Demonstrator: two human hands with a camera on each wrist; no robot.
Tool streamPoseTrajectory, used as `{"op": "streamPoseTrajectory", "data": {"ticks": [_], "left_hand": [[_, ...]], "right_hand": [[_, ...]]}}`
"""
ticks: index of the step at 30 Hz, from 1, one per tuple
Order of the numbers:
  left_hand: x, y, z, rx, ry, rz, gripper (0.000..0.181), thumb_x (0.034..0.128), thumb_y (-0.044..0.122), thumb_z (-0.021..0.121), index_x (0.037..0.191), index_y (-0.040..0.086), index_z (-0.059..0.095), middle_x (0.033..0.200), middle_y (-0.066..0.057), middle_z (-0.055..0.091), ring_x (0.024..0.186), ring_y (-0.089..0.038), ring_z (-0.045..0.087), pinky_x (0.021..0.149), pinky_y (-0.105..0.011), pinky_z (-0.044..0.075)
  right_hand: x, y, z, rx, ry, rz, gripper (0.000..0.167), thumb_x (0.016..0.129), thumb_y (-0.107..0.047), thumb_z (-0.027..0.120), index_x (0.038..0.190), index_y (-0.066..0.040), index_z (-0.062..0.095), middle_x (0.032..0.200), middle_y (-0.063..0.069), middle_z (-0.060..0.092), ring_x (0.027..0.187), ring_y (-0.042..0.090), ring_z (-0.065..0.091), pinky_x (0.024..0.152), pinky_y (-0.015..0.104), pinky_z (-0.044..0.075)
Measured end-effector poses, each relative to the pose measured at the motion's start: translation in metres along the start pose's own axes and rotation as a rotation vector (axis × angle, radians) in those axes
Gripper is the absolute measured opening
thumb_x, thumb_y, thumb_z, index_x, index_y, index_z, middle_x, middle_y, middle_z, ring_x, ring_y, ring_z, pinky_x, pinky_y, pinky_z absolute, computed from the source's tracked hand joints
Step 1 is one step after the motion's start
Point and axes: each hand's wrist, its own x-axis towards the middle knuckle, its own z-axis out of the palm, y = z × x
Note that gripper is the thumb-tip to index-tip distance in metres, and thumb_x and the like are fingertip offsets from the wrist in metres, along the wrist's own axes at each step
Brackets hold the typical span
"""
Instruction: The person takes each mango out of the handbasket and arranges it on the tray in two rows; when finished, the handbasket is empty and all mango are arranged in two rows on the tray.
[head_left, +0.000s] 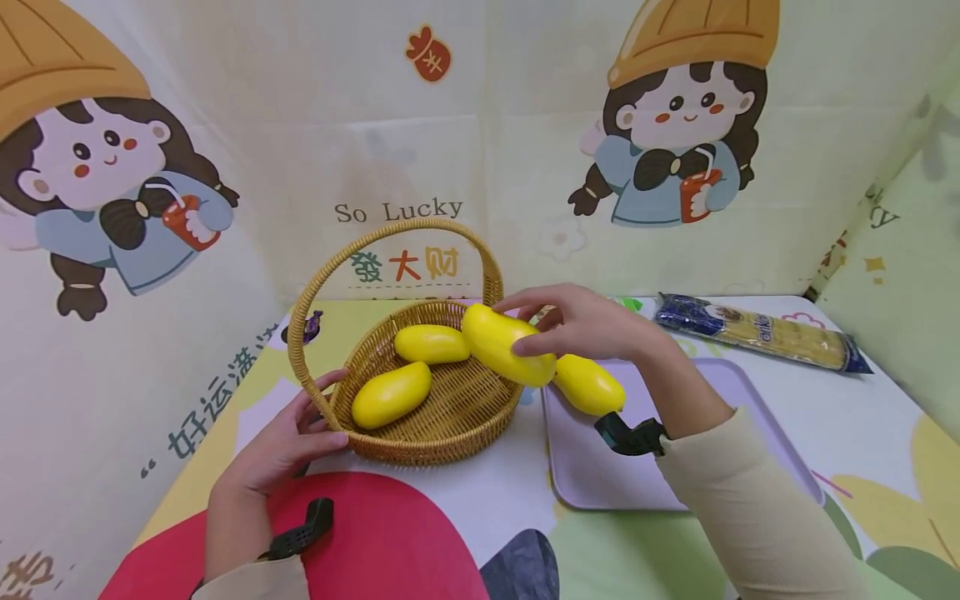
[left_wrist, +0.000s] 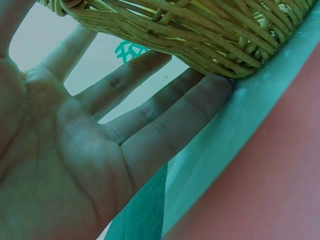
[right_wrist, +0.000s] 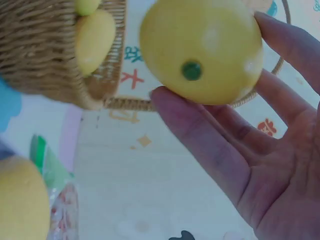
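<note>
Over the right side of the basket [head_left: 438,451], your right hand [head_left: 581,325] grips a yellow fruit [head_left: 497,340], partly hiding it; your left hand [head_left: 288,442], fingers extended, touches the basket. A second fruit [head_left: 590,386], on the tray [head_left: 622,479], is partly masked. Printed tabletop [head_left: 420,533]; cartoon-patterned wall [head_left: 525,158] behind.

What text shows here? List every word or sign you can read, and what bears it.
"So Lucky": back cloth.
"發大财": back cloth, below it.
"好运满": left cloth; the character after it is too squeezed to read.
"y": right cloth; the rest is unclear.
Red pouch print: sign too small to be sure.
Clear packet: lettering too blurred.
Held yellow fruit, basket: none seen.
</note>
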Motion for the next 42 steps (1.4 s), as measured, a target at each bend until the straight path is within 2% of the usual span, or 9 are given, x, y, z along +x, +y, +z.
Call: {"op": "streamPoseTrajectory", "data": {"ticks": [8, 16, 24, 33, 38, 42], "left_hand": [[0.001, 0.001, 0.0, -0.006, 0.014, -0.018, 0.086, 0.0961, 0.013, 0.072, 0.164, 0.03, 0.022, 0.167, -0.02, 0.024, 0.124, -0.005, 0.059, 0.098, -0.023, 0.053], [0.001, 0.001, 0.001, -0.002, 0.014, -0.022, 0.087, 0.0957, 0.013, 0.072, 0.164, 0.031, 0.022, 0.168, -0.02, 0.024, 0.123, -0.005, 0.059, 0.098, -0.022, 0.053], [0.002, 0.0, 0.001, -0.007, 0.014, -0.023, 0.086, 0.0962, 0.013, 0.071, 0.164, 0.03, 0.021, 0.167, -0.02, 0.024, 0.123, -0.004, 0.059, 0.098, -0.022, 0.053], [0.003, -0.001, 0.0, -0.006, 0.006, -0.016, 0.085, 0.0966, 0.013, 0.071, 0.164, 0.029, 0.021, 0.167, -0.021, 0.024, 0.122, -0.004, 0.058, 0.098, -0.022, 0.053], [0.002, -0.001, -0.001, -0.013, 0.005, -0.019, 0.085, 0.0968, 0.013, 0.07, 0.164, 0.029, 0.021, 0.167, -0.021, 0.023, 0.123, -0.004, 0.058, 0.098, -0.023, 0.053], [0.002, -0.001, 0.0, -0.018, 0.01, -0.021, 0.086, 0.0965, 0.013, 0.071, 0.164, 0.029, 0.021, 0.168, -0.02, 0.023, 0.122, -0.003, 0.059, 0.098, -0.022, 0.053]], "right_hand": [[-0.014, 0.019, 0.003, -0.029, 0.105, -0.038, 0.059, 0.093, -0.033, 0.076, 0.149, -0.025, 0.057, 0.134, 0.008, 0.064, 0.113, 0.029, 0.066, 0.091, 0.042, 0.058], [-0.032, 0.031, -0.002, 0.013, 0.164, 0.016, 0.056, 0.094, -0.033, 0.074, 0.147, -0.025, 0.058, 0.137, 0.008, 0.063, 0.114, 0.031, 0.064, 0.084, 0.037, 0.059], [-0.051, 0.037, -0.004, -0.008, 0.176, 0.031, 0.057, 0.095, -0.034, 0.074, 0.149, -0.025, 0.056, 0.148, 0.005, 0.057, 0.122, 0.032, 0.06, 0.09, 0.042, 0.058], [-0.069, 0.043, -0.003, -0.068, 0.174, 0.068, 0.057, 0.094, -0.034, 0.076, 0.147, -0.023, 0.058, 0.137, 0.011, 0.063, 0.115, 0.032, 0.067, 0.086, 0.044, 0.061], [-0.077, 0.047, -0.001, -0.105, 0.17, 0.067, 0.058, 0.093, -0.034, 0.077, 0.146, -0.022, 0.059, 0.136, 0.011, 0.065, 0.115, 0.033, 0.067, 0.083, 0.041, 0.061], [-0.084, 0.052, 0.001, -0.113, 0.164, 0.084, 0.058, 0.093, -0.036, 0.078, 0.146, -0.025, 0.059, 0.135, 0.008, 0.065, 0.115, 0.031, 0.067, 0.08, 0.035, 0.059]]}}
